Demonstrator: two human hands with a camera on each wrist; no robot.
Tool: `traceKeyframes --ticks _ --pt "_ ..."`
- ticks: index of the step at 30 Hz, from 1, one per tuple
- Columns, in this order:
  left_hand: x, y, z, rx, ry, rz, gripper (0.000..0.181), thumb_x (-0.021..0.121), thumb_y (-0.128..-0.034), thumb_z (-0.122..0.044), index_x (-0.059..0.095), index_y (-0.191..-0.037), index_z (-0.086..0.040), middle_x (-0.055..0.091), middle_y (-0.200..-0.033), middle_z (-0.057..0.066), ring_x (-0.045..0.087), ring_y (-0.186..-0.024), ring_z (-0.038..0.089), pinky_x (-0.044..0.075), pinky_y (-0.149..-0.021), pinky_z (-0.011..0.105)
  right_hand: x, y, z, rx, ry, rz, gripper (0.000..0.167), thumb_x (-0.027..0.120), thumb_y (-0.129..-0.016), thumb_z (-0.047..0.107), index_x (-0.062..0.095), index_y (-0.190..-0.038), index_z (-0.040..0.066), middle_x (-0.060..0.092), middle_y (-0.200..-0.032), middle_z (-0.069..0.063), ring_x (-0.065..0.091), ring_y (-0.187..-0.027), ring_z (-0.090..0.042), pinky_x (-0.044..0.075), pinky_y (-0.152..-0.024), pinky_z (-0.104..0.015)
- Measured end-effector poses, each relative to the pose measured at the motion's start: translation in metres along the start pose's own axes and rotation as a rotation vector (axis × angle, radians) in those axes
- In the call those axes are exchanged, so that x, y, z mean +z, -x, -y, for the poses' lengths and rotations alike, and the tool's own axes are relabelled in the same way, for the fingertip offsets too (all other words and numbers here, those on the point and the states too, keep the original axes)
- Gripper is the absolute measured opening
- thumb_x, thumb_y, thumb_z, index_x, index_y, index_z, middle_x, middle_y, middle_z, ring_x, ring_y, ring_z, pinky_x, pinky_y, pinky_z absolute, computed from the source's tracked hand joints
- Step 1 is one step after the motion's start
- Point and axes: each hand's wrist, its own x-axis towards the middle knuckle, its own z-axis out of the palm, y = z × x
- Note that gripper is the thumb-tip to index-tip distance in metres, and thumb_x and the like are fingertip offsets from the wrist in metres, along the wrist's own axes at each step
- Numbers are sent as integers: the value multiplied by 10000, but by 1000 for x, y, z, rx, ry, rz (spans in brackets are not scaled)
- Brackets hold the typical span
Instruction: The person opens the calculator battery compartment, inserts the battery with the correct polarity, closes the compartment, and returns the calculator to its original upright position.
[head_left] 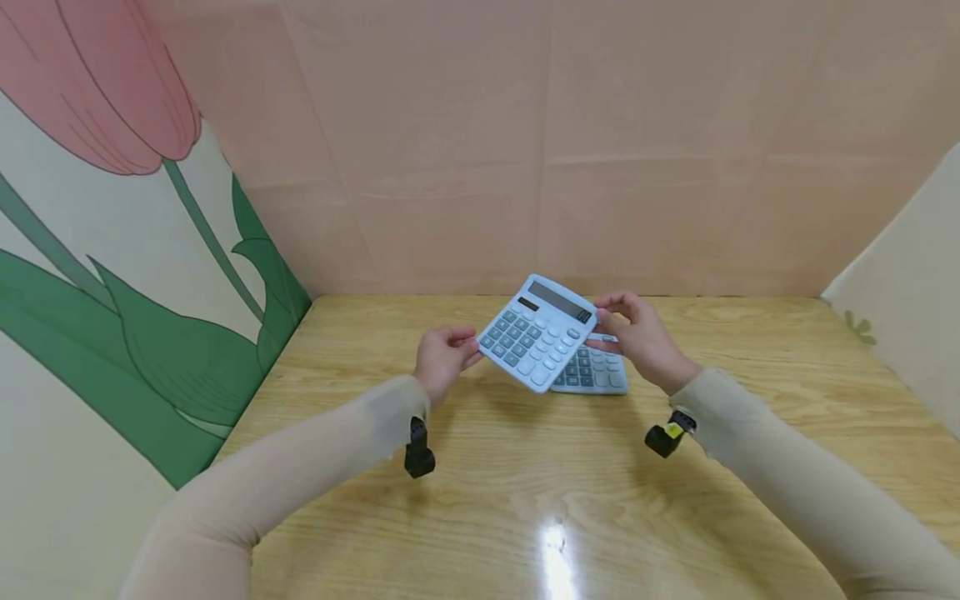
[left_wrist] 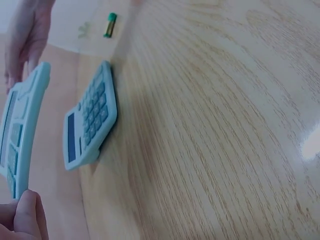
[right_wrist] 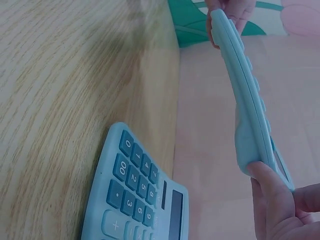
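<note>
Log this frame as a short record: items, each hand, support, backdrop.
items: two light-blue calculators
held calculator: raised off the table, tilted, keys facing the head camera
second calculator: on the table, keys up, partly hidden behind the held one in the head view
left hand: pinches the held calculator's edge
right hand: grips the held calculator at its display end
support: wood-grain table
backdrop: plain pinkish wall; tulip picture at left
</note>
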Motion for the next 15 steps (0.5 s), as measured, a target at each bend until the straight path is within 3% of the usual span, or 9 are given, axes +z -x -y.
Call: traceKeyframes --ticks 15 --pt "-1 -2 1 -49 -35 31 234 569 -931 68 627 -1157 89 638 -1139 214 680 -1025 262 591 -822 232 -2 -1 -6 38 -3 13 348 393 -1053 146 372 -1343 -45 432 -1257 -173 576 -1086 -254 576 -873 -300"
